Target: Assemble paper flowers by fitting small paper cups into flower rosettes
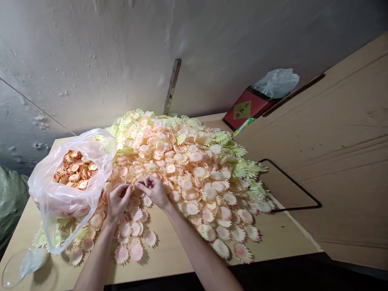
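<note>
My left hand (pixel 117 202) and my right hand (pixel 155 190) are close together over the front left of a big heap of pale pink and yellow-green artificial flower pieces (pixel 188 184) with notched edges. Thumb and fingers are pinched on both hands, with a small gap between them. Whatever lies in the pinches is too small to make out. Left of my left hand stands an open clear plastic bag (pixel 50 190), holding smaller cream flower pieces with dark red edges (pixel 74 169).
A clear cup-like container (pixel 26 264) sits at the table's (pixel 169 258) front left corner. Behind on the right are a red box (pixel 247 109) and a crumpled plastic bag (pixel 277 83). A wooden panel (pixel 333 161) with a black metal loop (pixel 298 186) bounds the right side.
</note>
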`<state>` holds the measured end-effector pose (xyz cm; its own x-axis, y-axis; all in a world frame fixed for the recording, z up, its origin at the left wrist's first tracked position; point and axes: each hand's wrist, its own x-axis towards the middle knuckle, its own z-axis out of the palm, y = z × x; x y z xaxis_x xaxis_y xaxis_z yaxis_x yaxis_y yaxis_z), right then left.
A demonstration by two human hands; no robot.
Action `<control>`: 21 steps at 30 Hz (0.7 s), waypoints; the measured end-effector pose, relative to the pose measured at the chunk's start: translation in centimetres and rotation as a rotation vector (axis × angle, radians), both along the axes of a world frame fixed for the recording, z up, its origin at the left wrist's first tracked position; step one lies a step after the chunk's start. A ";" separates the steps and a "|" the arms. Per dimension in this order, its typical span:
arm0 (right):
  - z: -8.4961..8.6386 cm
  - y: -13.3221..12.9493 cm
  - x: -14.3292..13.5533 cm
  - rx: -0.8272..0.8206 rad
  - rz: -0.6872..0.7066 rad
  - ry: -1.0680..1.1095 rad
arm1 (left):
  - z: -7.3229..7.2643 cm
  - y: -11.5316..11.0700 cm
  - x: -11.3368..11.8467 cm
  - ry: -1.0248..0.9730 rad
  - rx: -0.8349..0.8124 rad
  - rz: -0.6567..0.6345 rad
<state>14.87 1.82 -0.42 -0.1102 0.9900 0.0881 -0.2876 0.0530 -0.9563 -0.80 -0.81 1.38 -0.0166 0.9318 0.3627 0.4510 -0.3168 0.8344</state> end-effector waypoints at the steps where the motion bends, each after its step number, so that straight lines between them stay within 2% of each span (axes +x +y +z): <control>1: 0.0 0.0 0.0 0.002 -0.001 0.000 | 0.0 0.0 0.0 0.003 0.003 -0.012; 4: -0.1 0.0 0.0 0.002 0.012 0.009 | 0.0 0.0 -0.1 0.010 0.012 -0.057; 10: 0.5 -0.2 0.1 -0.008 0.047 0.012 | 0.0 0.2 -0.3 -0.016 -0.032 -0.048; 16: 0.5 0.0 0.3 -0.050 0.060 -0.006 | 0.3 0.4 -0.4 -0.056 -0.071 -0.193; 21: 0.4 0.0 0.5 -0.055 0.053 0.018 | 0.5 0.3 -0.5 -0.115 -0.142 -0.202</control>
